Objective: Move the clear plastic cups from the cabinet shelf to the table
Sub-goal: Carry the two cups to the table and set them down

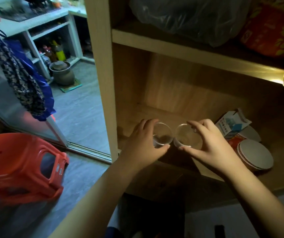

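This is a lived-in home, at the edge of a kitchen. A wooden cabinet holds a plastic bag, a red box and paper bowls. Beyond it a white worktop stands over bottles and a clay pot on the floor. Patterned cloth hangs nearby, beside a red plastic stool.

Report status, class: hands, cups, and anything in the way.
Left hand closed on left cup; right hand closed on right cup. Both cups at the shelf front, rims nearly touching. Carton and bowls sit right; exit path clear.
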`<state>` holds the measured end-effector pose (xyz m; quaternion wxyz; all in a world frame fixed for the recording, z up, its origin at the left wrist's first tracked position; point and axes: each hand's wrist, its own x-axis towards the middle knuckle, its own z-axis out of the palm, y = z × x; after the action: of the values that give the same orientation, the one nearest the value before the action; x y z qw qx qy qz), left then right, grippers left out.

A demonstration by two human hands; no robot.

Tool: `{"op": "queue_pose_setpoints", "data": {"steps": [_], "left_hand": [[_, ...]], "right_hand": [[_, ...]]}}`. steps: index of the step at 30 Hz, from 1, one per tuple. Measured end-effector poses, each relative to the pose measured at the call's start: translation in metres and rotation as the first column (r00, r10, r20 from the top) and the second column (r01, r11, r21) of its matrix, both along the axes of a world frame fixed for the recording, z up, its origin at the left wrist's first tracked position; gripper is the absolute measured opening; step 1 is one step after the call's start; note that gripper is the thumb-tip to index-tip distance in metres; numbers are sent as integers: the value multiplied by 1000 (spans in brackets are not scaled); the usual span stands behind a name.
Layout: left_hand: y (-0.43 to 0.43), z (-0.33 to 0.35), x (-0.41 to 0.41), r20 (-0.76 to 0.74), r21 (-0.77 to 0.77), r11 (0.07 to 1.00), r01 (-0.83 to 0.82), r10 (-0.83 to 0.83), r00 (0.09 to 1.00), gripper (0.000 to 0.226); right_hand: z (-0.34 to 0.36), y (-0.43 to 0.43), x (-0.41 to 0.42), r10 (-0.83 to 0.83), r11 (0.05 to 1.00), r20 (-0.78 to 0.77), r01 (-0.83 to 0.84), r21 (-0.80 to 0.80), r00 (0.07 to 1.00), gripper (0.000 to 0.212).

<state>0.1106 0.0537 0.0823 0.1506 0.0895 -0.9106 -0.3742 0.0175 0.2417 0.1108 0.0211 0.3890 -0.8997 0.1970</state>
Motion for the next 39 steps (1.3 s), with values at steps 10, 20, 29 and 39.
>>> {"op": "queue_pose_setpoints", "data": {"steps": [10,20,29,39], "left_hand": [[-75,14,102,-66,14,996,-87,88,994,67],[-209,24,300,-31,-28,901,-433,432,901,70],[-289,30,501,-25,-40,601,-798,798,602,75],[-347,17,605,25,7,290,-957,957,290,68]], "right_hand": [[14,-75,73,89,996,-34,-90,-20,995,73],[19,-259,221,429,895,55,-416,-160,902,74],[22,-424,390,759,640,83,-715,-281,646,71],[19,-549,484,925,379,60,-894,-240,376,74]]}}
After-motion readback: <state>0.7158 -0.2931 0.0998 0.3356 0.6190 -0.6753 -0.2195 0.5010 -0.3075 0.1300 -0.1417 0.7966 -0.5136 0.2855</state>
